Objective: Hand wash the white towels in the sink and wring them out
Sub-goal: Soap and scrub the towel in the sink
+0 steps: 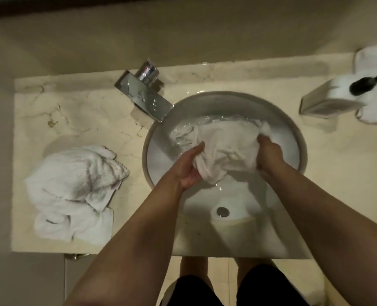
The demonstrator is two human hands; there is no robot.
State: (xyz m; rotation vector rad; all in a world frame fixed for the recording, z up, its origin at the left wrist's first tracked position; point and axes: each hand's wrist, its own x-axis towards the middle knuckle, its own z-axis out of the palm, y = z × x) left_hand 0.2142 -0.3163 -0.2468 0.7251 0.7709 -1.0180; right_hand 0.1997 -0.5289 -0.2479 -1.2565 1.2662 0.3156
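Seen from above, a person stands at a marble vanity counter with a round white sink set into it. Both bare forearms reach into the basin. A wet white towel lies bunched in the sink, its far part spread in shallow water near the basin's back wall. The left hand grips the towel's near-left fold, fingers curled around the cloth. The right hand clutches the towel's right side, fingers closed into the fabric — the 2 hands hold the cloth stretched between them.

A square chrome faucet sits at the back edge of the counter, left of the sink, its spout reaching over the basin's rim. The overflow opening shows on the basin's near wall, below the towel.

A second white towel, crumpled in a heap, rests on the counter toward its left edge, well apart from the sink. At the counter's right end sits a white tissue box beside folded white cloths — a dark object lies across them; I cannot tell what it is.
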